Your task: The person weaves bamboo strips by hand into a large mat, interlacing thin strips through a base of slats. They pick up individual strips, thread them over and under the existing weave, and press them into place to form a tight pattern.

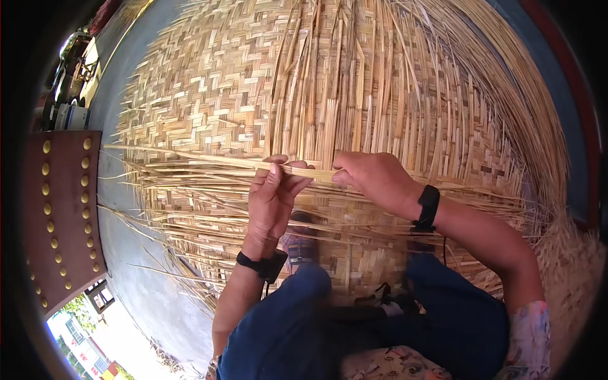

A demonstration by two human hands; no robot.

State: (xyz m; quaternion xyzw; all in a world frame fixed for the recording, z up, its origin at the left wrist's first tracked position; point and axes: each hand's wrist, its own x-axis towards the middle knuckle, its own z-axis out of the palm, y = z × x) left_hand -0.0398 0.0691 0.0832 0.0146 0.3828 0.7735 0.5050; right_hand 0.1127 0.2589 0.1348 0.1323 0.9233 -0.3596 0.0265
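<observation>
A large woven straw mat (202,82) in a zigzag pattern spreads beneath me, with loose straw ends along its lower part. Near its middle, my left hand (273,190) pinches a flat straw strip (323,175) between thumb and fingers, palm turned up. My right hand (373,180) has its fingers closed on the same strip a little to the right. The strip lies crosswise over the mat, its long end running left past the mat's edge. Upright straws (316,82) stretch away from my hands toward the top of the view.
Long loose straw (506,76) lies along the mat's right side. To the left stands a brown door panel (66,209) with gold studs, beside the grey floor (145,285). My knees (278,323) are bent at the mat's near side. Dark straps circle both wrists.
</observation>
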